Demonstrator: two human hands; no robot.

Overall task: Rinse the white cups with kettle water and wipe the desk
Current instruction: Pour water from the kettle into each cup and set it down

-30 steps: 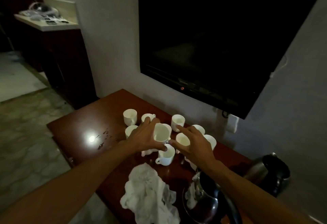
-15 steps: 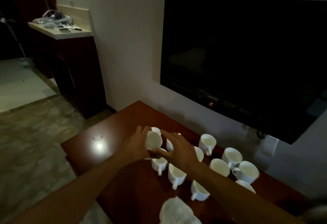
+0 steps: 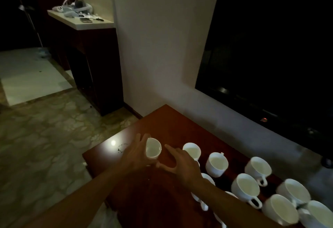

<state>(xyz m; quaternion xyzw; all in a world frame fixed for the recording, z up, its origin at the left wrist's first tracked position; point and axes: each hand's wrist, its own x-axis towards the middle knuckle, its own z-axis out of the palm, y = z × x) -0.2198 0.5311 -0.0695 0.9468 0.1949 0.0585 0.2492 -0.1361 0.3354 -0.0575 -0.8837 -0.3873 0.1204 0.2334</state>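
Cups [image 3: 245, 189] crowd the desk's [image 3: 173, 125] right side, while you hold one white cup [image 3: 153, 150] tilted above the left end. Tip it further and any rinse water could spill onto the wood; your right forearm could also knock the cups beneath it. Your left hand [image 3: 137, 154] wraps that cup; your right hand [image 3: 182, 164] hovers beside it, fingers spread, holding nothing.
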